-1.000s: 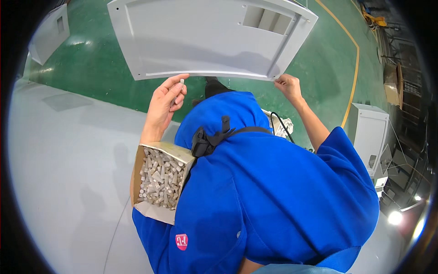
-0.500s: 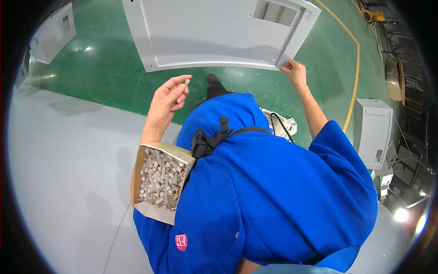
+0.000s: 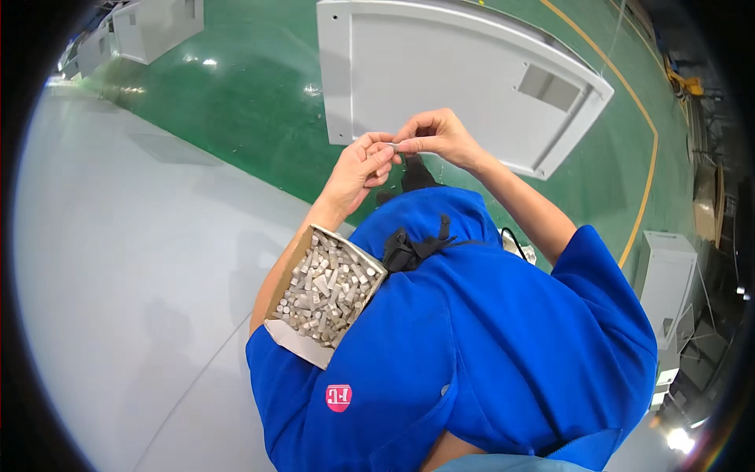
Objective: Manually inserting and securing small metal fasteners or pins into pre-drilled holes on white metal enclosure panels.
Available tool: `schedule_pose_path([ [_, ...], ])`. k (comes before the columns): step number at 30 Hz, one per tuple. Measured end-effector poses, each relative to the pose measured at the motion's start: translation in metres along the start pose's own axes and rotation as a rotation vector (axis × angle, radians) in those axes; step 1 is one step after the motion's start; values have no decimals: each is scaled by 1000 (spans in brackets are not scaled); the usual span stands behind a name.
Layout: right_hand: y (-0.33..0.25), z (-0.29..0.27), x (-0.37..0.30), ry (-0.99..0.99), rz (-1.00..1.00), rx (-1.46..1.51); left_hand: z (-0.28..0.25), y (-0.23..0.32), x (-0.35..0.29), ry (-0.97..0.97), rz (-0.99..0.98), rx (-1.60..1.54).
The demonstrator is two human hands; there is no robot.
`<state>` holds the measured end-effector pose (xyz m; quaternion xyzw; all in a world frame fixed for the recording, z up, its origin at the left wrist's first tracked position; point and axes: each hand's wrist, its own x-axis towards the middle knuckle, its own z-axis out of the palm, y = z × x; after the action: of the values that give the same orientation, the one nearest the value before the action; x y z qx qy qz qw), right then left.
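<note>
In front of me, my left hand [image 3: 355, 173] and my right hand [image 3: 442, 140] meet, both closed with fingertips pinched around one small pale grey tapered plug [image 3: 395, 147]. Most of the plug is hidden by the fingers. An open cardboard box [image 3: 300, 341] leans in the crook of my left arm, against my body. Many loose plugs [image 3: 326, 287] of the same pale grey, tapered kind fill it. Just beyond my hands lies a large light grey metal panel [image 3: 448, 82] with raised edges, corner holes and a rectangular cutout near its right side.
Light grey metal cabinets [image 3: 157, 30] stand at the far left, and another cabinet [image 3: 664, 275] is at the right. A yellow line [image 3: 651, 149] crosses the green floor [image 3: 244, 102]. A grey surface [image 3: 134, 259] spreads on my left.
My right hand has left the panel's lower right corner and come left to the plug in my left hand. The view has shifted, so the panel appears tilted and farther right.
</note>
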<state>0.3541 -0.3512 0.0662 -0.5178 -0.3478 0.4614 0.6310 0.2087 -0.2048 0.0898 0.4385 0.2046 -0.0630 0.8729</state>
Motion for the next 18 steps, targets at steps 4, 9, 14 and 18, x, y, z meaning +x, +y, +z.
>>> schedule_pose_path([
  [4,-39,-5,46,267,-317,-701,-9,-4,-2,94,-12,-183],
  [9,-96,3,119,193,-773,-1093,-11,-11,-2,37,-39,-177],
  [14,-99,3,145,58,-716,-1354,-6,-6,-5,49,-35,-93],
  [18,-109,8,139,-71,-507,-1445,-4,-3,-8,53,-18,-74],
])
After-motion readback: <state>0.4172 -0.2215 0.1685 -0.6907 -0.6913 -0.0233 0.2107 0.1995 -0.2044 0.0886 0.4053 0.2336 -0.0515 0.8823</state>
